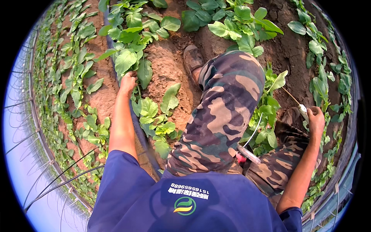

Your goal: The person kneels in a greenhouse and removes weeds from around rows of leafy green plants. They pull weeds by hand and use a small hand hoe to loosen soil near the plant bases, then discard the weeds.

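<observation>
My left hand [129, 82] reaches into a leafy green plant [126, 59], just below a broad leaf. Its fingers are curled and partly hidden, so whether they grip a stem cannot be told. Out to the right, my right hand [316, 117] is closed around the white wrapped end [303, 110] of a thin tan rod [290, 96]. The rod slants away towards the leaves of a plant [269, 107] beside my bent knee. Soil lies below both hands.
My raised leg in camouflage trousers [229, 107] stands between the hands, a brown shoe [193, 58] on the soil. A grey cylinder [248, 154] and a thin white line [254, 130] are near my lap. A dark hose [139, 124] runs along the left row; more plant rows [78, 63] flank me.
</observation>
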A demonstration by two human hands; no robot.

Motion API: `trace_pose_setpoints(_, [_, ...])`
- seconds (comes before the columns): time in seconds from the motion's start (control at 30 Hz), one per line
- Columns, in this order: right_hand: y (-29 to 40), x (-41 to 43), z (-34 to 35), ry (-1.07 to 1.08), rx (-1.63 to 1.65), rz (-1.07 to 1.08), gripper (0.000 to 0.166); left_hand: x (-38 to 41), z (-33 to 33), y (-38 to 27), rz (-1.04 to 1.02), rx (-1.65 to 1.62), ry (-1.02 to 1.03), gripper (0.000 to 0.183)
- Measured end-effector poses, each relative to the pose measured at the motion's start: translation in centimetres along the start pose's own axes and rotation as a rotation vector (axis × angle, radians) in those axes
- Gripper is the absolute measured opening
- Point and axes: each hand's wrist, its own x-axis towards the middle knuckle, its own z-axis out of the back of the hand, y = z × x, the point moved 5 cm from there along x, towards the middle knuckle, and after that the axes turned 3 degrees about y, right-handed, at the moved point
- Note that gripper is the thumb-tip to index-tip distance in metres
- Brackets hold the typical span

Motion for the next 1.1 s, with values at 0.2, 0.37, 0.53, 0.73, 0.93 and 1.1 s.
trace_pose_setpoints(0.2, [0.8,-0.1,0.1,-0.022,-0.010,0.002,0.032,0.7,-3.3,1.6,-0.074,0.573,-0.232,0.057])
trace_pose_setpoints(0.37, [0.7,-0.5,0.3,-0.034,-0.001,0.019,0.030,-2.0,-8.3,-0.2,-0.198,0.500,-0.112,0.060])
trace_pose_setpoints(0.53, [0.9,-0.8,0.0,-0.042,-0.013,0.031,0.031,-4.6,-9.0,1.3,-0.169,0.608,-0.008,0.070])
trace_pose_setpoints(0.73, [0.9,-1.1,-0.3,-0.022,-0.029,0.035,0.032,-7.8,-11.1,5.0,-0.378,0.629,-0.115,0.061])
trace_pose_setpoints(0.93, [0.6,-0.9,-0.9,-0.020,-0.037,0.087,0.034,-8.5,-9.9,7.1,-0.227,0.564,-0.249,0.052])
trace_pose_setpoints(1.1, [0.6,-1.4,-1.7,0.005,-0.062,0.038,0.032,-7.0,-7.8,9.7,-0.015,0.407,-0.227,0.055])
